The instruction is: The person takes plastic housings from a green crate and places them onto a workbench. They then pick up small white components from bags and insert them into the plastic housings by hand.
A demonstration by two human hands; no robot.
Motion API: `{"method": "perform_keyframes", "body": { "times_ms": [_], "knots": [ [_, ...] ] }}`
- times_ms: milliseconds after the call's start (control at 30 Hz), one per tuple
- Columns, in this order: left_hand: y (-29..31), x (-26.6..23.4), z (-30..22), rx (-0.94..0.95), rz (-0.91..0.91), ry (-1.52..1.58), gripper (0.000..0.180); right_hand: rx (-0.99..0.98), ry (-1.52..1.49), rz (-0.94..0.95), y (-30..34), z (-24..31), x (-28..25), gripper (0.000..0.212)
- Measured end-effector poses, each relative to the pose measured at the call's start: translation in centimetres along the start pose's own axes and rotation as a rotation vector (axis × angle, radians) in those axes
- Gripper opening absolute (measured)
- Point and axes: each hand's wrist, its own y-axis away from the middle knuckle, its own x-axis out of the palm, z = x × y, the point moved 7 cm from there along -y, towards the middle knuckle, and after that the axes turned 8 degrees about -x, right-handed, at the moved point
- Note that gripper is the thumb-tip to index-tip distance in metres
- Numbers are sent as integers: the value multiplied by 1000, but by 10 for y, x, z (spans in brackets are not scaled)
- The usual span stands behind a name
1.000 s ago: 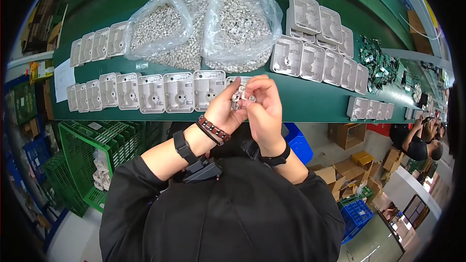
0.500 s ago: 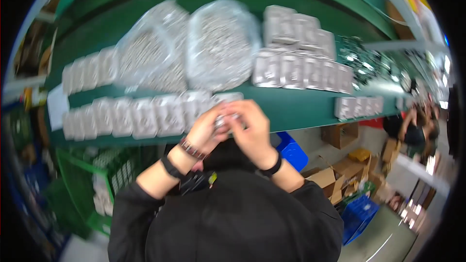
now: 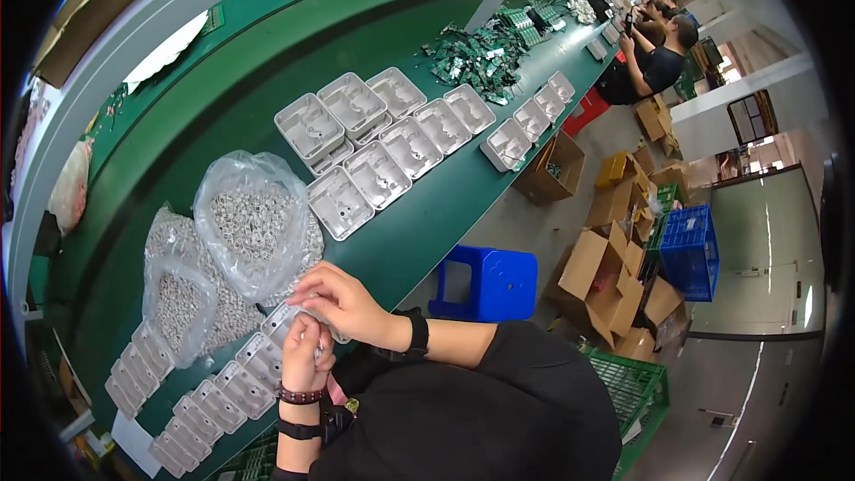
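Observation:
My left hand point(image 3: 305, 349) is closed in a loose fist, with a small pale bit showing between its fingers; its kind is too small to tell. My right hand point(image 3: 343, 305) curves just above it, thumb and fingers drawn together over a grey plastic housing point(image 3: 279, 324) on the bench. Whatever its fingertips pinch is hidden. That housing belongs to a row of open, box-shaped housings point(image 3: 216, 405) running to the lower left. Beyond my hands lie two clear plastic bags, one bag point(image 3: 252, 230) wide open, the other bag point(image 3: 183, 307) beside it, both full of small grey-white parts.
More housings point(image 3: 374, 174) stand in rows and stacks on the green bench point(image 3: 405, 240). Farther along lies a heap of green circuit boards point(image 3: 481, 58). A blue stool point(image 3: 490, 283) and cardboard boxes point(image 3: 598, 276) are on the floor to the right. Other people point(image 3: 655, 62) work farther down.
The view has swung round, so the bench now slants up to the right. My hands, formerly together with small shiny parts between them, are now slightly apart, the right above the left.

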Motion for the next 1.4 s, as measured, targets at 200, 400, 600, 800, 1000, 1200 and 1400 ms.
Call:
{"method": "perform_keyframes", "body": {
  "times_ms": [200,400,600,800,1000,1200,1400],
  "knots": [
    [14,-1,-8,197,-35,-252,15,47,34,91,25,-14,8,14],
    [17,-22,-12,330,-205,-337,17,65,135,288,25,-8,11,14],
    [14,-15,6,108,-114,-463,16,-193,463,460,28,-9,0,8],
    [10,-38,36,-122,34,-226,15,425,-17,491,61,-62,-4,11],
    [0,-78,63,-218,-59,-179,24,-86,465,934,32,-69,23,11],
    [-14,-88,45,293,-618,-1411,36,-682,745,1239,-11,-117,37,9],
    [-33,-99,65,132,-709,-1531,36,-809,799,1496,6,-156,48,9]
  ]
}}
